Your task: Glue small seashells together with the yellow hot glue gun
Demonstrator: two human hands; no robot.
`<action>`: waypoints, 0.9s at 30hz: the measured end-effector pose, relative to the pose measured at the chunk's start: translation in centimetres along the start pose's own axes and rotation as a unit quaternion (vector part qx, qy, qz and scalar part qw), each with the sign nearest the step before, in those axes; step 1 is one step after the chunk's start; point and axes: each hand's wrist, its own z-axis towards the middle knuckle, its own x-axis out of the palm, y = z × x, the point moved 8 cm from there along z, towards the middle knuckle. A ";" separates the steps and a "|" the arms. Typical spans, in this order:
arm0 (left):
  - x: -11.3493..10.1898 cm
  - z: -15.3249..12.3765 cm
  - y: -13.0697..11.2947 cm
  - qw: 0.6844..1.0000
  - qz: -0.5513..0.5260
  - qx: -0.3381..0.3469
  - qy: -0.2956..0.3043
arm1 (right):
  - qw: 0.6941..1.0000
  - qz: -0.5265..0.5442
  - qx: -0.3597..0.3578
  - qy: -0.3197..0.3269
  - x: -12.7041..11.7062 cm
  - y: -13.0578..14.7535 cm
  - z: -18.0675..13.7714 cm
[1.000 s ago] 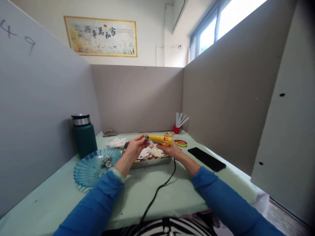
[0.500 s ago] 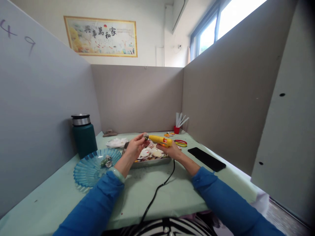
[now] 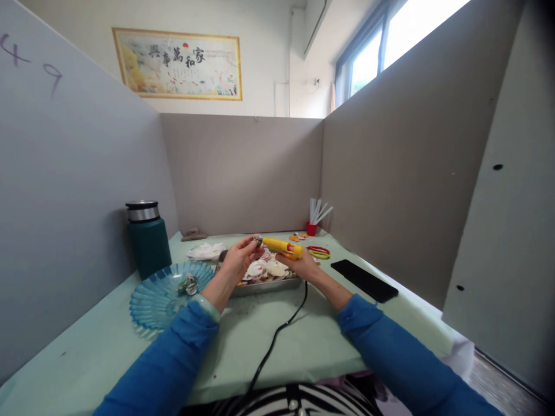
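Pinches a small shell (image 3: 257, 240) in the closed fingers of the left hand (image 3: 237, 260), above the far edge of the metal tray (image 3: 264, 286) at the middle of the worktop (image 3: 303, 346); grips the yellow glue gun (image 3: 281, 247) in the right hand (image 3: 300, 266) with fingers wrapped tight round it, nozzle at the shell. Best to steady both wrists, squeeze gently, keep fingertips off the hot tip.

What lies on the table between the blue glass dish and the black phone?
In the head view a metal tray of shells lies there, and the black cord of the yellow glue gun runs past its near edge.
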 end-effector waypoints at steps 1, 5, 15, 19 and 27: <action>0.0 0.0 0.0 1.000 0.001 0.000 -0.002 | 1.000 0.000 0.001 -0.002 0.0 0.0 0.0; -0.2 -0.1 -0.1 1.000 0.008 0.000 -0.018 | 1.000 0.007 0.005 -0.006 -0.2 0.1 -0.1; -0.4 0.1 -0.1 1.000 0.007 0.002 -0.024 | 1.000 0.013 0.000 0.002 -0.1 0.4 -0.1; -0.5 0.0 -0.1 0.999 0.009 0.002 -0.035 | 1.000 0.009 -0.002 0.006 -0.1 0.6 -0.2; -0.4 0.0 -0.1 1.000 0.014 0.002 -0.025 | 1.000 0.013 -0.015 0.010 0.1 0.8 -0.2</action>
